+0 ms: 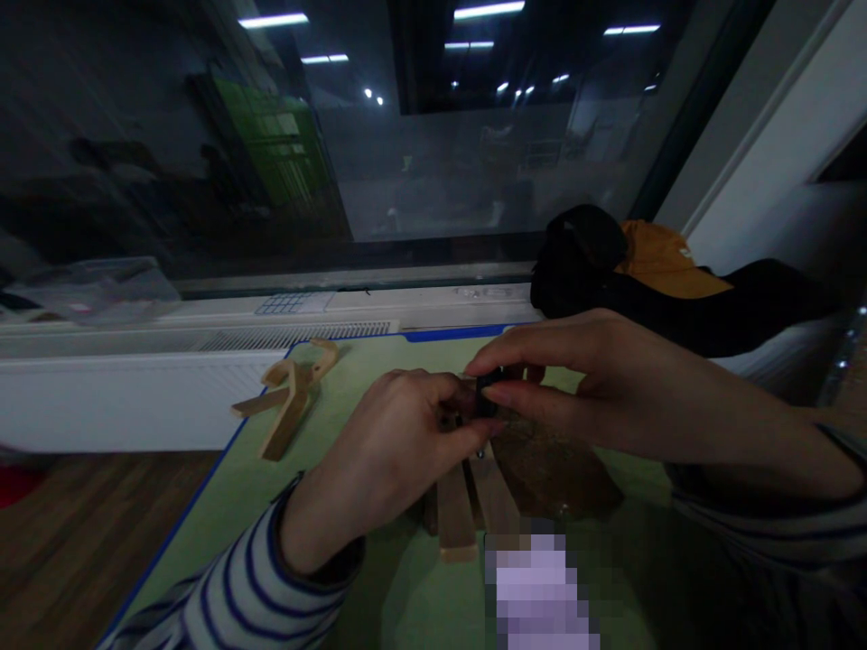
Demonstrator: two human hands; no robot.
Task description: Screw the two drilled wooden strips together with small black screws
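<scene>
Both hands meet over two wooden strips (457, 515) that lie side by side at the middle of the green table (396, 564). Thumb and fingers of my right hand (589, 388) pinch a small black round piece (486, 394), its exact kind unclear. My left hand (389, 456) comes in from the left, its fingers closed around the same spot, touching the black piece or the part just beneath it. A small shiny metal bit (480, 452) shows below the fingertips. Under and beside the strips is a brown, glossy flat piece (555, 469).
A wooden assembly of joined pieces (294, 388) stands at the table's left edge. Behind the table are a radiator (122, 402) and a sill with a clear plastic box (95, 289). Dark clothing (765, 298) and an orange-brown cap (667, 260) lie at the right.
</scene>
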